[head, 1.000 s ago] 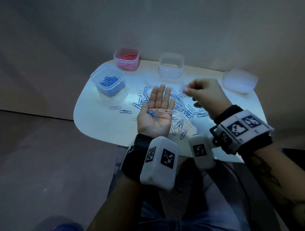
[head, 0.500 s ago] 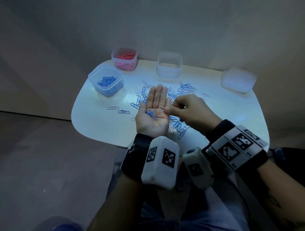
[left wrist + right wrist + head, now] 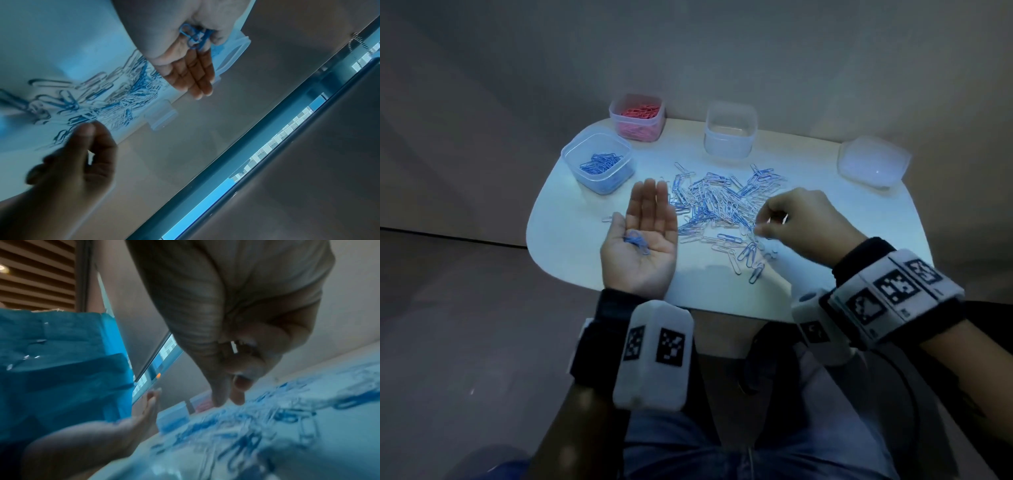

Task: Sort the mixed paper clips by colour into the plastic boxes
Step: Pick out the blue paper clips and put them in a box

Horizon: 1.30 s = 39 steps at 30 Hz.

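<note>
My left hand (image 3: 635,205) lies palm up and open over the left part of the white table (image 3: 571,253), with a few blue clips (image 3: 636,241) resting loose in the palm, also seen as blue clips (image 3: 194,38) in the left wrist view. My right hand (image 3: 758,231) hovers with curled fingers at the right edge of the mixed pile of blue and white clips (image 3: 722,205). Its thumb and forefinger tips (image 3: 218,400) nearly meet just above the pile. Blur hides whether a clip sits between them.
A clear box with blue clips (image 3: 602,183) stands at the back left, and a box with pink clips (image 3: 640,132) behind it. A clear box (image 3: 729,144) with nothing visible inside stands at the back centre. A lid (image 3: 873,161) lies at the back right. A few stray clips (image 3: 751,270) lie near the front edge.
A white clip that lay on my left palm is gone from it. My right hand pinched at that palm, then moved right to the pile. My left hand shifted left.
</note>
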Available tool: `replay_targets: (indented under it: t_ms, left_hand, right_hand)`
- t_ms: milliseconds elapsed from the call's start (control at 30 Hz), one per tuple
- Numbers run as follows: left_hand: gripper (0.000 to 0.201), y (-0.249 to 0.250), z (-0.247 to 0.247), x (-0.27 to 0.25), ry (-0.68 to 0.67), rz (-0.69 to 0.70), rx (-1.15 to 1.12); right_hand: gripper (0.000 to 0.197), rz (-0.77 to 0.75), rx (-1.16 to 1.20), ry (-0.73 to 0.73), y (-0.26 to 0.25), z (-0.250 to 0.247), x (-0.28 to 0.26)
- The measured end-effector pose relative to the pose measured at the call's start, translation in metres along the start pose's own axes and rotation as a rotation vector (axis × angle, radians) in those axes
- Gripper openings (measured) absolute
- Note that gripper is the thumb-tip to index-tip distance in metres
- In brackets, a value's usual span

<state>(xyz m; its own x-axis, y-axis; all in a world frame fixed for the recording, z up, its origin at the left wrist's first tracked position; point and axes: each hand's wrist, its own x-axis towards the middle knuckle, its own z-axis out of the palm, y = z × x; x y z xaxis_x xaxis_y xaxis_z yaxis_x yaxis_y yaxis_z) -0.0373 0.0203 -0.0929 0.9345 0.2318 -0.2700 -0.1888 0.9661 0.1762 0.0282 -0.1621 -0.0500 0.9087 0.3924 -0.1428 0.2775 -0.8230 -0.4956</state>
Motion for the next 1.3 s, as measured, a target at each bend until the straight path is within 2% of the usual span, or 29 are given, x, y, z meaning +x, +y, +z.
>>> replay_targets:
  t_ms: [67, 167, 233, 333, 400, 500, 567, 633, 700, 767, 833, 933, 1033, 1300]
  left_hand:
    - [0.055, 0.004, 0.000, -0.001, 0.020, -0.005, -0.012]
    - [0.050, -0.002, -0.001, -0.001, 0.049, -0.025, 0.005]
    - [0.035, -0.007, -0.001, -0.001, 0.040, -0.046, 0.029]
    - [0.018, -0.013, -0.001, -0.003, -0.004, -0.090, 0.072]
    - [0.026, -0.018, -0.002, -0.003, 0.005, -0.128, 0.103]
    - [0.055, -0.024, 0.001, -0.003, 0.057, -0.226, 0.125]
    - [0.059, -0.026, 0.009, -0.005, 0.066, -0.290, 0.339]
    - [0.051, -0.028, 0.018, -0.005, 0.043, -0.288, 0.804]
    - [0.042, -0.033, 0.027, -0.006, -0.074, -0.173, 1.421]
    - [0.031, -0.039, 0.035, -0.006, -0.254, -0.029, 1.983]
    - [0.023, -0.047, 0.042, -0.006, -0.327, 0.012, 2.359]
    - [0.023, -0.062, 0.044, -0.002, -0.330, 0.002, 2.543]
    - [0.021, -0.069, 0.047, 0.001, -0.317, 0.002, 2.632]
    - [0.004, -0.069, 0.053, 0.008, -0.377, -0.103, 2.609]
  right_hand:
    - [0.022, -0.048, -0.065, -0.071, -0.003, 0.011, -0.008]
    - [0.032, -0.116, -0.145, -0.092, -0.012, 0.020, -0.004]
    - [0.026, -0.133, -0.183, -0.088, -0.016, 0.020, 0.007]
    - [0.007, -0.091, -0.192, -0.128, -0.021, 0.023, 0.021]
    - [0.006, -0.057, -0.194, -0.179, -0.024, 0.025, 0.026]
    - [0.006, -0.063, -0.161, -0.221, -0.028, 0.020, 0.027]
    - [0.006, -0.077, -0.124, -0.179, -0.025, 0.007, 0.025]
    - [0.010, -0.078, -0.079, -0.117, -0.015, -0.010, 0.021]
    - [0.025, -0.034, -0.016, -0.042, 0.002, -0.023, 0.011]
    - [0.026, 0.039, 0.125, 0.052, 0.019, -0.028, -0.005]
    - [0.025, 0.101, 0.320, 0.153, 0.035, -0.027, -0.026]
    - [0.025, 0.155, 0.557, 0.267, 0.055, -0.026, -0.051]
    - [0.023, 0.186, 0.680, 0.324, 0.063, -0.024, -0.067]
    - [0.019, 0.173, 0.852, 0.306, 0.040, 0.019, -0.079]
